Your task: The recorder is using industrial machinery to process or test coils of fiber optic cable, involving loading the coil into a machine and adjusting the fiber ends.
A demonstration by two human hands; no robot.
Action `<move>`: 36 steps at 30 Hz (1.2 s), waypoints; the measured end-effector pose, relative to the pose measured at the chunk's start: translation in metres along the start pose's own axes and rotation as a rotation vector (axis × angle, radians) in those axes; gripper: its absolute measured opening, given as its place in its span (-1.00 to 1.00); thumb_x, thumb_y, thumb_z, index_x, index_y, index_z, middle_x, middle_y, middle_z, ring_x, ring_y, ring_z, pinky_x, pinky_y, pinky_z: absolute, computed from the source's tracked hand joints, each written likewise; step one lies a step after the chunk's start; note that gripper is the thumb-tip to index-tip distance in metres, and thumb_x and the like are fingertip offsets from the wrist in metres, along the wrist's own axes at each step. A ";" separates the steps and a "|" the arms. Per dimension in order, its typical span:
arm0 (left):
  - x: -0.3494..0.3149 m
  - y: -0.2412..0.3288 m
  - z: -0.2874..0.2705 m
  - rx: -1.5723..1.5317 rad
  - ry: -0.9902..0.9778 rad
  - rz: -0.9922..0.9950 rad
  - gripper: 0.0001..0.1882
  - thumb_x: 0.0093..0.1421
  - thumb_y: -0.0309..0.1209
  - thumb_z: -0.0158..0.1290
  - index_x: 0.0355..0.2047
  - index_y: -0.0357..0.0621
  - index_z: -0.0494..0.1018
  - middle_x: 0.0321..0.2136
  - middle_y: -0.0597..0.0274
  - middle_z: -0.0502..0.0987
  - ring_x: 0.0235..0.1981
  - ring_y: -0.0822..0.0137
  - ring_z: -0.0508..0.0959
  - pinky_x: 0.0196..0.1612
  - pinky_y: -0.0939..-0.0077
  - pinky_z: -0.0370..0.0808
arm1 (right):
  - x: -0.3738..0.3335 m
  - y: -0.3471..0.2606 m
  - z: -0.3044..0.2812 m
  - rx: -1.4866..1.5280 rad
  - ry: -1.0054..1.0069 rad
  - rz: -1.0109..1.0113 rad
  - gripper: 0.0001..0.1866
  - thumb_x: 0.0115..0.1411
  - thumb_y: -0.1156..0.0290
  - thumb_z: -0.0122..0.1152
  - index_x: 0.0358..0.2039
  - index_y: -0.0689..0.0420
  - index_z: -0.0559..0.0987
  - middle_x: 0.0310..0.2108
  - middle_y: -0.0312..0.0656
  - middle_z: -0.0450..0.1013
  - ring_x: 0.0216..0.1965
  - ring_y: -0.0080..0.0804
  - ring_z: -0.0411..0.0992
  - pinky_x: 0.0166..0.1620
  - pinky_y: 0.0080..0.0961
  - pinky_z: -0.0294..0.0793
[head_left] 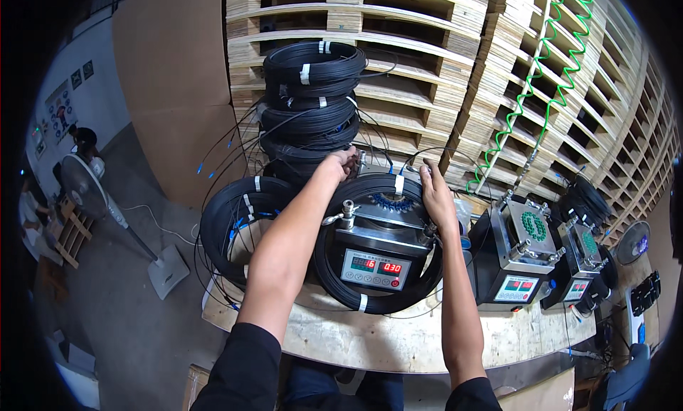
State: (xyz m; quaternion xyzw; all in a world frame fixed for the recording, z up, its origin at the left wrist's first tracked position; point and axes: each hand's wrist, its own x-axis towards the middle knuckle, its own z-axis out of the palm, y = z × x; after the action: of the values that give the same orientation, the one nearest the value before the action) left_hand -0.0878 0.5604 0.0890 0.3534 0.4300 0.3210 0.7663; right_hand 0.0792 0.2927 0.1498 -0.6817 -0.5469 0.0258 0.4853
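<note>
A black bench machine point(375, 269) with a lit red-digit panel stands before me. A black cable coil point(365, 303) bound with white tape hangs round it, and a ring of blue connectors point(388, 203) shows on its top. At its back left, my left hand point(344, 163) is closed beside an upright metal post point(362, 158); what its fingers hold is hidden. My right hand point(437, 192) is at the back right, against the coil's outer side, its fingers pinched on something dark that I cannot make out. A thin black cable point(455, 151) arches near its fingertips.
Stacked cable coils point(313, 73) rise behind my left hand, and another coil point(217, 230) lies left of the machine. Two similar machines point(514, 258) stand right on the wooden tabletop point(356, 343). Wooden pallets point(420, 62) fill the back. A floor fan point(167, 269) stands left; people are beyond.
</note>
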 end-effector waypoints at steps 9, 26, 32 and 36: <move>-0.017 -0.015 0.004 -0.187 0.015 0.140 -0.82 0.25 -0.17 0.22 -0.47 0.14 0.58 -0.57 0.47 0.58 -0.69 0.49 0.38 -0.60 0.66 0.15 | 0.000 -0.002 -0.004 0.109 -0.074 0.018 -0.48 0.43 0.01 -0.06 0.21 0.10 0.43 -0.05 0.18 0.53 -0.02 0.01 0.53 0.05 -0.24 0.45; -0.036 -0.001 0.017 0.315 -0.329 0.086 -0.28 0.43 0.18 -0.32 -0.04 -0.16 0.62 -0.23 0.12 0.66 -0.27 0.26 0.58 -0.14 0.35 0.54 | -0.007 -0.008 -0.004 -0.017 0.045 0.081 -0.46 0.40 0.01 -0.02 0.23 0.10 0.42 0.05 0.21 0.46 0.10 0.13 0.42 0.14 -0.16 0.37; -0.136 -0.018 0.012 0.814 0.116 1.093 -0.65 0.34 -0.30 0.01 -0.04 -0.35 0.53 -0.09 -0.14 0.59 -0.01 -0.03 0.56 0.11 0.29 0.43 | -0.011 0.001 -0.015 0.056 0.190 -0.038 -0.60 0.39 0.21 0.08 0.13 0.16 0.47 0.00 0.22 0.40 0.05 0.16 0.39 0.12 -0.18 0.37; -0.243 -0.055 -0.022 1.044 0.189 1.429 -0.76 0.28 -0.35 0.11 -0.15 -0.27 0.54 -0.19 -0.02 0.51 -0.11 0.03 0.53 -0.02 0.26 0.45 | -0.046 -0.018 -0.039 -0.013 0.333 -0.166 -0.66 0.33 0.36 0.15 0.08 0.17 0.51 -0.03 0.14 0.40 0.04 0.07 0.39 0.13 -0.20 0.36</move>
State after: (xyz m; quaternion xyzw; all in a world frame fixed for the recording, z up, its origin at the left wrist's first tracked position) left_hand -0.2002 0.3429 0.1412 0.8135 0.2596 0.5134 0.0855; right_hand 0.0694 0.2315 0.1600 -0.6321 -0.5135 -0.1309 0.5653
